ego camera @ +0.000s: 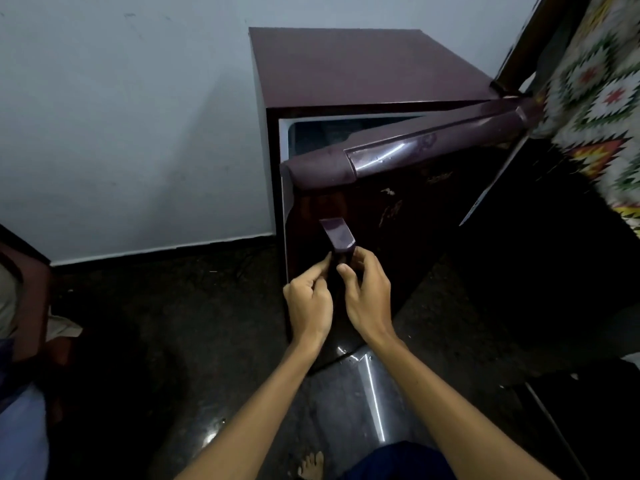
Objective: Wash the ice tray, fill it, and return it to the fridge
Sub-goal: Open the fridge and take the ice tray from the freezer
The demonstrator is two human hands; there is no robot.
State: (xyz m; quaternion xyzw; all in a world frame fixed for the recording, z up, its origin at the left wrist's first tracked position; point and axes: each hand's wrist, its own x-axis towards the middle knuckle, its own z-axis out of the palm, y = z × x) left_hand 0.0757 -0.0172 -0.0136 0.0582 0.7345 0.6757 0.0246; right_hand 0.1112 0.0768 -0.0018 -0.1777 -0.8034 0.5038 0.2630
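A small maroon fridge (349, 67) stands against the pale wall. Its door (408, 202) is swung partly open, hinged at the right, and a slice of the dim interior (332, 133) shows above the door's top edge. A maroon handle (337, 237) runs down the door's left side. My left hand (308, 299) and my right hand (367, 292) both grip the lower part of that handle, fingers curled around it. No ice tray is in view.
A patterned cloth (599, 109) hangs at the right, close to the door's hinge side. The floor (173, 323) is dark and glossy. A wooden piece of furniture (27, 299) sits at the left edge. My bare foot (311, 464) shows at the bottom.
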